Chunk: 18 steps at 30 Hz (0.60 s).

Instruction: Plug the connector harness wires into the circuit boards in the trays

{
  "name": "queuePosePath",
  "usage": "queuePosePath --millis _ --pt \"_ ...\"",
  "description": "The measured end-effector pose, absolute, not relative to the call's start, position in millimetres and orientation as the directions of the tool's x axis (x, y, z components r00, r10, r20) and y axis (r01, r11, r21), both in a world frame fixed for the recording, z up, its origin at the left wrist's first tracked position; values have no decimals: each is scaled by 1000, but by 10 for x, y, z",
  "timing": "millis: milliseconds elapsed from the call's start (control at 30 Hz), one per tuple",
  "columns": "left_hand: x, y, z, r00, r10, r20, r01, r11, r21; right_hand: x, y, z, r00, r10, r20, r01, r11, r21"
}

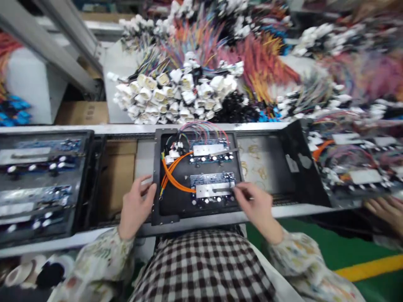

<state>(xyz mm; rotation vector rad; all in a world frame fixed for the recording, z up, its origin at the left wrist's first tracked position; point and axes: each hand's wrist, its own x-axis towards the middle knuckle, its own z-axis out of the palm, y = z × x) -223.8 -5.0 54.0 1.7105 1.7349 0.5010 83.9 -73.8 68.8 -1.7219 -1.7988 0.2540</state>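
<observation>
a green floor with a yellow stripe [368, 268] runs beside the line at our right, and beyond the metal rail [195, 128] a great heap of wire harnesses [176, 90] with white connectors and fanned coloured leads crowds right up behind it. on the line before us sits a black tray [157, 197] holding two blue circuit boards, the nearer board [214, 197] and the farther board [209, 151], each crossed by a silver plate and joined by orange cables [176, 178]. our left hand [137, 207] lies at the tray's left edge with its fingers spread. our right hand [255, 207] reaches the nearer board's right end, its fingertips [238, 191] drawn together at the silver plate, though we cannot tell whether they pinch anything. we judge the loose orange cables the likeliest trouble: if the tray shifted they could snag, and a careless finger could knock the exposed board parts. a co-worker's hand [385, 214] rests just right of us, beside a neighbouring tray [352, 167] of boards and wires, so a bump there could jostle things. another tray [40, 180] at our left holds more boards.
</observation>
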Motion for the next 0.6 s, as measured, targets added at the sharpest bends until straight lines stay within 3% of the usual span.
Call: queuePosePath --millis 133,267,367,500,600 --pt "-1903 -106 449 117 984 -132 699 13 715 435 -918 585 -119 954 277 821 251 -513" --pt "-1488 -127 394 218 965 -144 646 -32 762 259 -996 547 -245 925 290 843 351 -407" --pt "-1134 -137 263 279 951 -132 593 -63 803 277 -1058 525 -192 950 245 919 262 -294" --pt "-876 -145 69 501 855 -136 475 -140 869 467 -1108 472 -40 974 224 974 88 -210" --pt "-1261 -220 49 412 910 -41 555 -214 804 742 -1146 395 49 970 238 979 1 -206"
